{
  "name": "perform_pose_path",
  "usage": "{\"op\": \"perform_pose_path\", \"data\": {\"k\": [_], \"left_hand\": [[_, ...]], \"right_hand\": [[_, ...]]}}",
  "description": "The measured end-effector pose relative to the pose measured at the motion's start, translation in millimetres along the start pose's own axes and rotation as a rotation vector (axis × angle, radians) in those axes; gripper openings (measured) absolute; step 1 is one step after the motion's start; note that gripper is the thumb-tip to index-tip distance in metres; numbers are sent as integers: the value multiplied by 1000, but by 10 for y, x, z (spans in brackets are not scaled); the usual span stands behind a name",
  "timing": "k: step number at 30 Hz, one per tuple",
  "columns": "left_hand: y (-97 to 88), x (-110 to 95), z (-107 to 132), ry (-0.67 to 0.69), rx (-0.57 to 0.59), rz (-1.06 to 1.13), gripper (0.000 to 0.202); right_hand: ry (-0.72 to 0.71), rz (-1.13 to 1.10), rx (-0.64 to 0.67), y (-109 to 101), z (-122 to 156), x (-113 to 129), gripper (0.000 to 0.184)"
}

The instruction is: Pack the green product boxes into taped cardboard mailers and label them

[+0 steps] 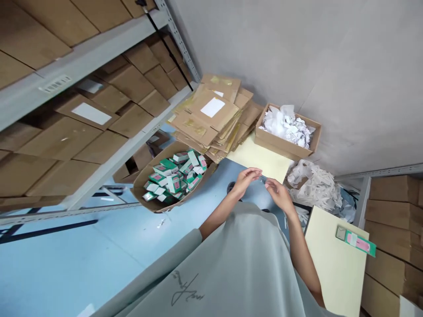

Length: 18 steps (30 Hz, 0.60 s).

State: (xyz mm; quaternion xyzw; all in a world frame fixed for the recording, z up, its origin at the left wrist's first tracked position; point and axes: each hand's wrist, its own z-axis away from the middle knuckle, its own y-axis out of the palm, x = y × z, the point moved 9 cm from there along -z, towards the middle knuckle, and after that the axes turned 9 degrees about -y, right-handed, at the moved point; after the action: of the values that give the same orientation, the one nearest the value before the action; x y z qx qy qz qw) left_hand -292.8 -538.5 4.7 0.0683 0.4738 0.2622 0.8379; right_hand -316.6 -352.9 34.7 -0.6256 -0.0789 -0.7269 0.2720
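"In the head view, what was in the person's grip?"

"A small clear piece [263,178], thin and see-through. The left hand [246,180] had its fingertips pressed together on one end, and the right hand [278,193] pinched the other between thumb and fingers."

"Where was it, then?"

"Between the two hands, in front of the grey shirt [231,264]. It was too small to tell more."

"And around them?"

"To the left stood an open carton [208,176] full of small green boxes [173,183]. Behind it lay a stack of flattened cardboard [198,110], with a box [280,147] of crumpled white paper [287,125] beside it."

"Anything on the right?"

"A pale yellow desk [337,268]. One green-and-pink box [358,241] lay there, one end jutting past the edge. White plastic [320,185] was heaped nearby."
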Motion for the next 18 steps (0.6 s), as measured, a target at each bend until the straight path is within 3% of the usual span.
{"op": "perform_pose_path", "data": {"k": [4, 7, 13, 18], "left_hand": [[-829, -474, -74, 36, -83, 18, 39], [-1349, -801, -172, 62, -130, 13, 33], [-2061, -1192, -503, 67, -149, 44, 36], [-2609, -1346, -811, 64, -293, 123, 32]], "right_hand": [[-4, -22, 60, 718, -612, 345, 42], [-25, -23, 86, 1184, -958, 563, 42], [-38, -19, 93, 1809, -1441, 763, 42], [-18, -79, -34, 2148, -2206, 673, 36]]}}
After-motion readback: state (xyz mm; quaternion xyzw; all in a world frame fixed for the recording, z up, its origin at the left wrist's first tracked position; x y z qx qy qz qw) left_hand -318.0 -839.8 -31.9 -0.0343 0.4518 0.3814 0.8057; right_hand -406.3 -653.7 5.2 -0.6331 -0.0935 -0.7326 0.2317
